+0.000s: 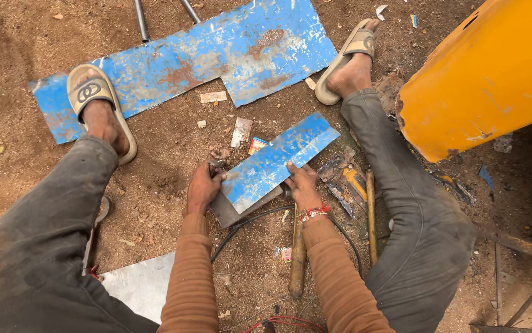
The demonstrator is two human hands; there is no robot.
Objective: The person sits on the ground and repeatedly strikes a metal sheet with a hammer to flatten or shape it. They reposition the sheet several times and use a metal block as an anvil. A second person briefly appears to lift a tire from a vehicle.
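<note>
At the far left, a foot in a tan sandal [96, 102] stands on the left end of a large sheet of blue-painted, rusted metal [216, 58] that lies flat on the dirt ground [7, 55]. Below it, the person's grey trouser leg [38, 246] runs toward the camera, and a bare grey metal plate [139, 287] lies on the ground beside the knee.

Moving inward, the left hand [202, 188] is curled around the left edge of a small blue metal strip [278, 161], fingers closed on it near its lower left corner. The strip lies tilted, its far end pointing up and to the right, and rests on top of a grey metal piece [232, 213] that shows beneath its near edge. The right hand [303, 185] presses on the strip's near right edge, fingers bent and holding it; a red thread band sits at that wrist. A black cable [247, 225] curves across the ground between the forearms, and a wooden tool handle [298, 259] lies just below the right wrist.

Further right, a second wooden handle [370, 216] lies along the right leg, next to scraps of painted metal. The other sandalled foot [349, 58] rests at the right edge of the large blue sheet. At the far right stands a big orange-yellow metal body [487, 74] with chipped paint.
</note>
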